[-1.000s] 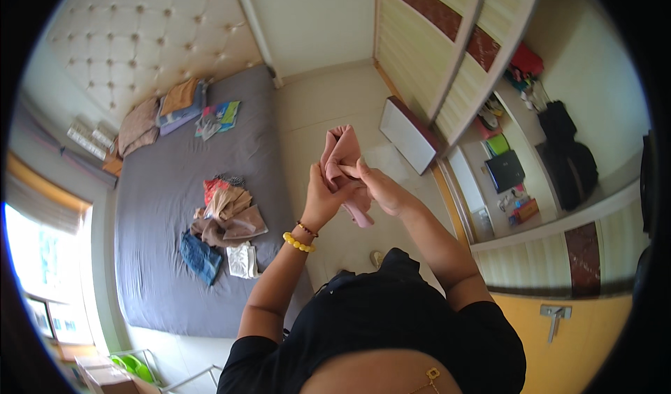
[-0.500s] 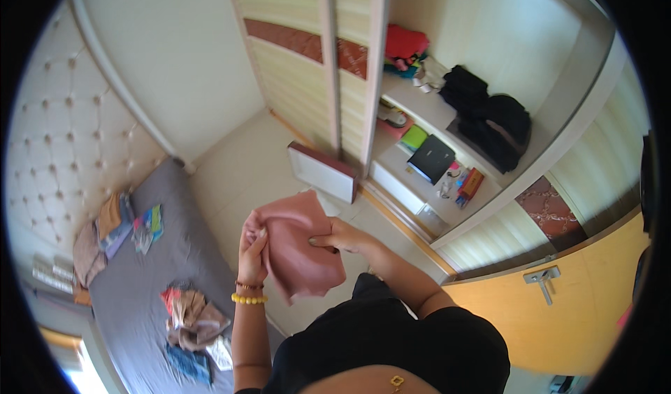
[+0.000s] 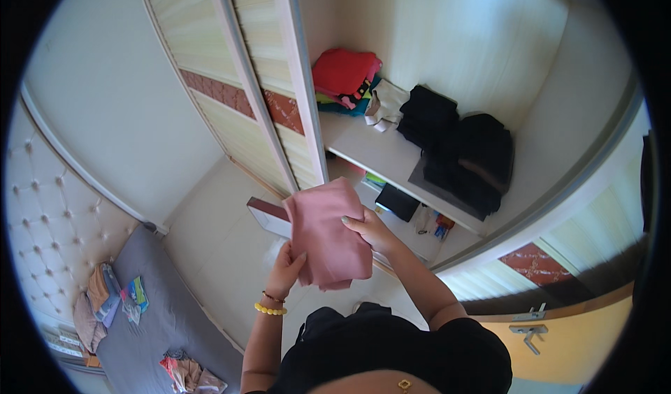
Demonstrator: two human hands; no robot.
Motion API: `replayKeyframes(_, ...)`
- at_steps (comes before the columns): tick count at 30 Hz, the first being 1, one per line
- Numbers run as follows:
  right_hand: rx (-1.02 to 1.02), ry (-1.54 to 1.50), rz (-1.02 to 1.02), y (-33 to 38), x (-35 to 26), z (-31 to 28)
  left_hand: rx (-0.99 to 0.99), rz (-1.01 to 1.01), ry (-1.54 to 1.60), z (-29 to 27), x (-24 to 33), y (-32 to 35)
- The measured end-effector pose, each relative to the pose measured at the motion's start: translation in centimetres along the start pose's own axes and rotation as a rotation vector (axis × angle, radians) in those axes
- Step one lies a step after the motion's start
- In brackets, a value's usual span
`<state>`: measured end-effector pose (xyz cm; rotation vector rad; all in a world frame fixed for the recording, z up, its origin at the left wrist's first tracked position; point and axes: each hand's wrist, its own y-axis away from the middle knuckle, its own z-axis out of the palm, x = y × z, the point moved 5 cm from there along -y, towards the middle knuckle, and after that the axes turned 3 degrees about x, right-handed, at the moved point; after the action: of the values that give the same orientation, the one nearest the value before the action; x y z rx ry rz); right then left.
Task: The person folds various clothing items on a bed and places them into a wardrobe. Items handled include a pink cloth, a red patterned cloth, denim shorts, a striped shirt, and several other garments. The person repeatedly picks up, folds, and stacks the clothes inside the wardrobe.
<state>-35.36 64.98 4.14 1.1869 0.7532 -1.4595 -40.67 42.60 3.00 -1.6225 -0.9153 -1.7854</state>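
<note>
A folded piece of pink cloth hangs in the air in front of me, held at both sides. My left hand grips its lower left edge, with the thumb on top and the fingers hidden beneath. At the right edge my right hand pinches it the same way. Beyond the cloth an open wardrobe shelf bears folded clothes: a red pile, a cream garment, and black garments toward the right.
A lower shelf holds a black box and small items. The sliding door stands at the left. A shallow white tray with a dark rim is on the floor. Clothes lie on the grey bed; a wooden door is at the right.
My view has turned toward the wardrobe, and the shelf now appears nearer. The pink cloth has become flatter and neater, and my left hand has shifted down to its lower left edge.
</note>
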Motion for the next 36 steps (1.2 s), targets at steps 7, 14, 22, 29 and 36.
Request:
replayKeyframes(7,0.277,-0.025,-0.183,-11.9,-3.6,-11.9,-0.175,-0.227,-0.061,-0.5,-5.5,-7.3)
replayKeyframes(14,0.572,-0.056,-0.381,-26.3,-16.2,-22.6,-0.183,-0.159,-0.129,-3.4,-3.9,-16.0)
replayKeyframes(22,1.178,1.101,-0.18,-35.0,-15.5,-31.0,-0.07,-0.151,-0.125,-5.4,-2.3,-23.3)
replayKeyframes(29,1.022,1.879,-0.385,-38.9,-15.3,-21.7,0.062,-0.27,-0.114,-4.1,-4.2,-21.6)
replayKeyframes(36,0.601,1.425,0.006,-43.2,-7.3,-38.1,0.339,-0.195,-0.235,-2.8,-5.9,-15.7)
